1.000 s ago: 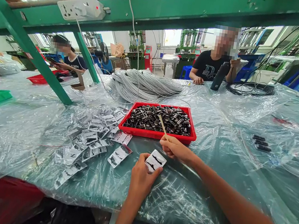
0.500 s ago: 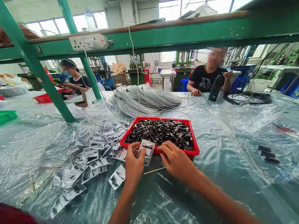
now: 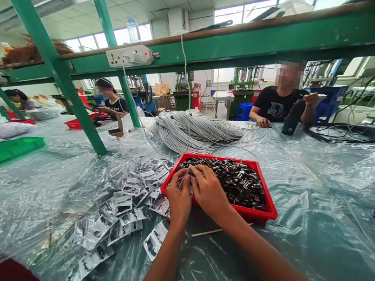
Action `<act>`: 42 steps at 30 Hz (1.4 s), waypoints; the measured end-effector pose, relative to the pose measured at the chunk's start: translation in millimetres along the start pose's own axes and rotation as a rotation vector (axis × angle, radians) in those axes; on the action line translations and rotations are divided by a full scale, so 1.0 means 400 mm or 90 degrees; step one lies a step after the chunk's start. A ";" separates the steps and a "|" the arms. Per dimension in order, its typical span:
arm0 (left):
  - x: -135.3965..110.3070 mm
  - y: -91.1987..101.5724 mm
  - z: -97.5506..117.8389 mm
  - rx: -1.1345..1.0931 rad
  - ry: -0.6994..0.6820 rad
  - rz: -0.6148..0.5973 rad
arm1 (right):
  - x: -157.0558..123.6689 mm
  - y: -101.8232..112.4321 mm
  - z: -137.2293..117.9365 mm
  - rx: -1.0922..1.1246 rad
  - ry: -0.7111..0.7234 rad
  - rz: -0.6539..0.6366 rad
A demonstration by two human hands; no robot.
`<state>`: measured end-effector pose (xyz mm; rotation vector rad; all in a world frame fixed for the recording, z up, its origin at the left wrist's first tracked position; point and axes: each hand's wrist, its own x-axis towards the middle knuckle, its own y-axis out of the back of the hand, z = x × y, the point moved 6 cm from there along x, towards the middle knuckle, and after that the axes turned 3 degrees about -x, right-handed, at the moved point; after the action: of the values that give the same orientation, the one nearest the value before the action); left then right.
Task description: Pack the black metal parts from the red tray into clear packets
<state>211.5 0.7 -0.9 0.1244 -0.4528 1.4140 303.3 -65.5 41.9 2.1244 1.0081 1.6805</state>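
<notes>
Over the near left corner of a red tray [image 3: 271, 215], my left hand [image 3: 178, 202] pinches a small clear plastic bag [image 3: 191, 189], mostly hidden by the fingers. My right hand [image 3: 211, 192] is closed at the bag's upper edge, its fingertips touching it; whether it also holds a small part cannot be made out. Small black parts with shiny metal ends [image 3: 240, 183] fill the tray. Left of my hands spreads a pile of small printed bags [image 3: 125, 204] with dark contents, and one such bag [image 3: 154, 240] lies apart beside my left forearm.
A thin wooden stick [image 3: 207, 233] lies before the tray. Behind it rests a coil of grey cable [image 3: 195, 134]. A green shelf frame [image 3: 81, 117] crosses overhead and at left. A co-worker [image 3: 280, 105] sits opposite near a black bottle [image 3: 292, 118]. Plastic film covers the table.
My right hand has moved left from the tray's front edge to the bag in my left hand. The view has shifted, so the surroundings appear farther right.
</notes>
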 end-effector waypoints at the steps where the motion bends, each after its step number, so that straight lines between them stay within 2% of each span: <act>1: 0.003 0.006 -0.003 -0.017 0.013 0.003 | 0.002 -0.006 -0.004 0.016 0.001 0.004; 5: 0.019 0.025 -0.009 -0.072 0.042 0.004 | 0.019 -0.018 0.000 0.127 -0.036 0.022; 10: 0.030 0.035 -0.018 -0.095 0.069 -0.063 | 0.040 -0.016 0.041 0.274 -0.108 0.004; 12: 0.029 0.039 -0.020 -0.089 0.071 -0.073 | 0.045 -0.007 0.051 0.286 -0.097 -0.002; 15: 0.027 0.045 -0.019 -0.071 0.068 -0.063 | 0.048 0.004 0.045 0.224 -0.016 0.004; 18: 0.028 0.053 -0.013 -0.044 0.058 -0.024 | 0.043 -0.001 0.023 0.138 0.079 0.011; 20: 0.033 0.067 -0.015 -0.043 0.077 0.043 | 0.041 -0.003 0.015 0.119 0.113 0.026; 23: 0.038 0.095 -0.029 -0.113 0.148 0.173 | 0.046 0.008 0.035 0.125 0.110 0.067; 25: 0.041 0.098 -0.039 -0.179 0.182 0.201 | 0.054 0.014 0.063 0.097 0.084 0.064; 29: 0.041 0.075 -0.052 -0.180 0.205 0.117 | 0.061 0.001 0.093 -0.020 0.038 -0.026; 33: 0.031 0.065 -0.056 -0.129 0.164 0.048 | 0.046 -0.013 0.034 0.017 0.063 -0.040; 37: 0.024 0.071 -0.063 -0.124 0.159 0.054 | 0.026 -0.049 -0.024 0.002 0.118 -0.088; 42: 0.021 0.076 -0.059 -0.166 0.172 0.075 | 0.015 -0.062 -0.019 -0.006 0.091 -0.068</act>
<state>188.3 21.7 -24.6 -0.3058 -0.4196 1.4494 287.7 -45.3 34.4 1.9303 1.1298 1.8025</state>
